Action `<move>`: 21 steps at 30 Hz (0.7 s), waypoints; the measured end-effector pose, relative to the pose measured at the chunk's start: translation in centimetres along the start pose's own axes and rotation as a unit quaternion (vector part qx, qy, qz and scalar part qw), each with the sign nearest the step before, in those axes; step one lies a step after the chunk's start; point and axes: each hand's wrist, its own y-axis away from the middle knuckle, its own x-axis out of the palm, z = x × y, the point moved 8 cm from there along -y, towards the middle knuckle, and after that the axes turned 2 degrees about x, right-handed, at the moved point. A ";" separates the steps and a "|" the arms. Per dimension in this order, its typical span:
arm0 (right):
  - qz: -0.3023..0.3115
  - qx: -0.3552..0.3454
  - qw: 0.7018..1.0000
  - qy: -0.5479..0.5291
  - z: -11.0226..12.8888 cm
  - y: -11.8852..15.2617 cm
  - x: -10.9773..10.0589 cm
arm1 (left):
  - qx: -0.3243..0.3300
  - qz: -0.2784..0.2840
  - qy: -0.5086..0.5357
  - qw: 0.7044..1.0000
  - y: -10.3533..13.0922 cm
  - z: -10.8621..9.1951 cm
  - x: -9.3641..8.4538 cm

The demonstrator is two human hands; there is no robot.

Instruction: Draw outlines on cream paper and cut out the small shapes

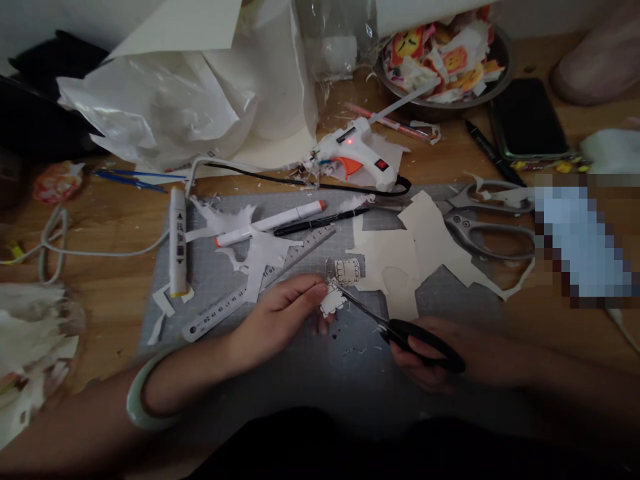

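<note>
Step in hand, as judged: trimming around a drawn outline. The left hand (293, 300) pinched a small paper piece (332, 302) between thumb and fingers, above the cutting mat (300, 393). The piece bore black line drawing and a scalloped edge. The right hand (423, 375) gripped the black-handled scissors (399, 328), fingers at the handle loops, blades pointed at the upper edge of the piece, near the left thumb. Could not tell how far the blades stood apart.

A 2nd drawn piece (347, 272), similarly scalloped, lay on the mat just beyond the left fingertips. Cream paper offcuts (395, 257) lay to its right, with the metal scissors (463, 223) beside them. The ruler (210, 319) lay aslant on the left; 2 markers, orange-ended (270, 223) and yellow-ended (177, 243), and a black pen (320, 222) were nearby. The glue gun (369, 157) showed a red light at the far side.

Assessment: the next move called for short snips, the paper turned in the left fingers to follow the curves, and the thumb kept clear of the blade tips. Risk noted: a long cut could have clipped the scallops.
</note>
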 end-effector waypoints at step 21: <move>0.007 0.008 1.000 0.016 0.1 0.0 0.2 | -0.010 -0.045 0.018 0.999 -0.1 0.2 -0.7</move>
